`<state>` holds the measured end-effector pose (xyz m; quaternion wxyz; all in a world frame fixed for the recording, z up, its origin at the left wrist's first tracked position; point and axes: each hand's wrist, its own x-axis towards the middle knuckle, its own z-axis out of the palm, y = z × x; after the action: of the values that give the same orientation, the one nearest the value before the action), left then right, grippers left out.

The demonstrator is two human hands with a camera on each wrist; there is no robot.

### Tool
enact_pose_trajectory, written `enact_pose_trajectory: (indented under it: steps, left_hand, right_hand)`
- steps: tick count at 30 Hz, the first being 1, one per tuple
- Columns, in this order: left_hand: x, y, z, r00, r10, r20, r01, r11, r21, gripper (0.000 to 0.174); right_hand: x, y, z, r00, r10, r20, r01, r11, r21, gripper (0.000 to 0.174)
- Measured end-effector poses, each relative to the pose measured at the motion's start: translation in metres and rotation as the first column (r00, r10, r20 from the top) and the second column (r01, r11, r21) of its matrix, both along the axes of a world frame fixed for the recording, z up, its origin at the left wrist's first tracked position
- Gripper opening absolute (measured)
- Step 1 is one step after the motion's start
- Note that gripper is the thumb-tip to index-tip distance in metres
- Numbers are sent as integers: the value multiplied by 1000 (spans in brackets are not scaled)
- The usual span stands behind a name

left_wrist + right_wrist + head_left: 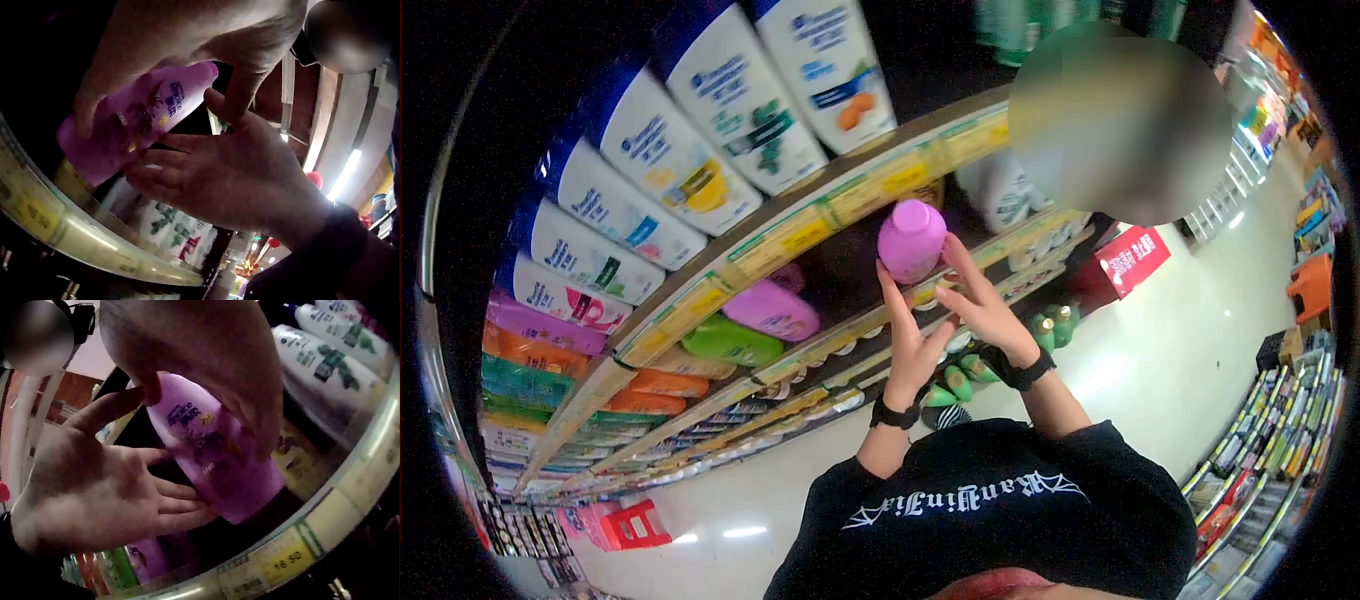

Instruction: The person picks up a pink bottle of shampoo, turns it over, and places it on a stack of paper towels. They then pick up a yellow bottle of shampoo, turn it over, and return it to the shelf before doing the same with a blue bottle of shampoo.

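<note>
We saw both arms raised in front of the chest, forearms tilted up and wrists close together, each wearing a black wristband (895, 412). The left hand (915, 345) and the right hand (985, 310) clasped a pink-purple plastic bottle (912, 240) between them, up at the fingertips and above the palms. On each hand the thumb lay on the near side of the bottle and the lightly bent fingers reached round the far side, so both hands were gripping it rather than spread free. The two thumbs met near one end. Just beyond the fingertips ran a shelf edge with yellow price tags (840, 205). Above the hands lay a row of white shampoo bottles with blue caps (730, 90). In each wrist view the nearer hand hid much of the bottle, and its label print was too blurred for us to read. We could not tell whether the bottle touched the shelf.
</note>
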<state>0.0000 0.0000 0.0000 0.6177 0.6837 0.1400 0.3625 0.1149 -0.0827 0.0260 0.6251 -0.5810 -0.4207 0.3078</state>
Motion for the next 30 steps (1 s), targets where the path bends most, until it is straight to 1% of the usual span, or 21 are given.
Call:
enact_pose_trajectory:
  steps: [2, 3, 5, 6, 9, 10, 11, 13, 14, 17, 18, 21, 22, 25, 27, 29, 30]
  left_hand:
    - [7, -7, -10, 999, -34, -32, 36, 999, 39, 116]
    - [22, -29, 3, 996, -54, -67, 63, 988, 142, 116]
    - [43, -75, 0, 990, -115, -78, 124, 984, 129, 116]
    - [48, -98, 3, 987, -96, -127, 124, 966, 228, 117]
    - [73, -161, 20, 972, -204, -115, 224, 955, 193, 117]
    - [82, -182, 23, 966, -238, -104, 255, 940, 225, 116]
    - [88, -200, 16, 954, -274, -122, 296, 922, 248, 117]
    - [105, -249, 30, 935, -350, -62, 354, 906, 231, 120]
    - [114, -273, 34, 932, -359, -40, 357, 899, 253, 122]
    - [135, -332, 35, 878, -478, -33, 463, 830, 311, 122]
    - [142, -350, 35, 871, -490, -29, 469, 814, 344, 122]
    - [157, -398, 49, 824, -565, -38, 549, 783, 293, 123]
    - [163, -410, 51, 794, -608, -15, 589, 762, 268, 126]
    - [177, -438, 41, 738, -674, -27, 663, 718, 212, 127]
    - [178, -452, 40, 695, -717, -45, 713, 681, 170, 127]
    - [177, -459, 47, 689, -717, -105, 723, 667, 180, 127]
    - [177, -460, 46, 704, -700, -122, 705, 666, 246, 126]
  right_hand:
    - [3, -14, -13, 998, -56, 29, 55, 998, 39, 78]
    - [16, -42, -7, 996, -89, -3, 89, 990, 109, 79]
    - [30, -96, 2, 993, -117, 11, 114, 986, 118, 81]
    - [34, -123, -3, 988, -157, 14, 154, 981, 115, 84]
    - [49, -192, -1, 960, -273, 69, 261, 955, 140, 89]
    - [53, -217, 8, 951, -298, 77, 285, 947, 151, 92]
    - [56, -245, 17, 937, -331, 113, 317, 940, 128, 94]
    - [67, -296, 28, 904, -378, 201, 348, 922, 171, 95]
    - [72, -319, 31, 885, -415, 212, 379, 906, 188, 97]
    - [81, -388, 43, 843, -484, 237, 456, 875, 165, 100]
    - [85, -407, 42, 826, -515, 230, 488, 857, 166, 104]
    - [92, -456, 43, 751, -610, 251, 571, 792, 215, 104]
    - [91, -469, 47, 759, -618, 204, 581, 785, 217, 105]
    - [88, -501, 45, 712, -679, 180, 642, 733, 227, 106]
    - [83, -513, 45, 697, -709, 112, 681, 702, 208, 108]
    - [79, -519, 50, 685, -726, 66, 704, 683, 196, 107]
    - [79, -521, 49, 677, -733, 64, 715, 676, 175, 107]
